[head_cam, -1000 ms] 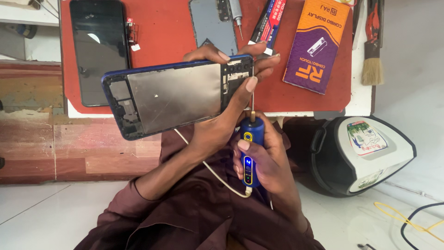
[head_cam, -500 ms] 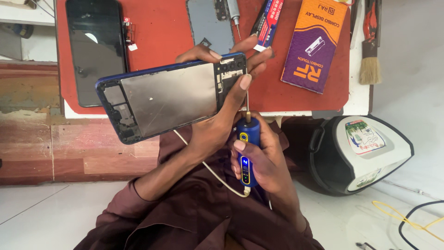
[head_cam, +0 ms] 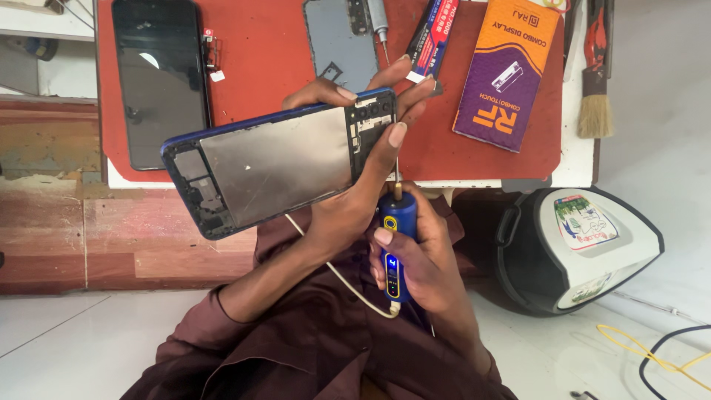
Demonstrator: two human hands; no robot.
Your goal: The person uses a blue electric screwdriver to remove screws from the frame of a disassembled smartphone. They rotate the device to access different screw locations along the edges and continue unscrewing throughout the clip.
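Fingers: left hand (head_cam: 348, 200) grasping blue phone frame (head_cam: 274, 167) | right hand (head_cam: 418, 259) clenched round electric screwdriver (head_cam: 396, 241) | advice: keep bit square to screw, frame steady, light pressure

A phone repair workshop: red work mat (head_cam: 259, 44), opened phone frame (head_cam: 274, 167), brush (head_cam: 595, 111), spare-part box (head_cam: 507, 74).

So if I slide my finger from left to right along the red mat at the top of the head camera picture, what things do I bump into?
Black phone → grey back cover → orange and purple box → brush, which lies just off the red mat on the white edge.
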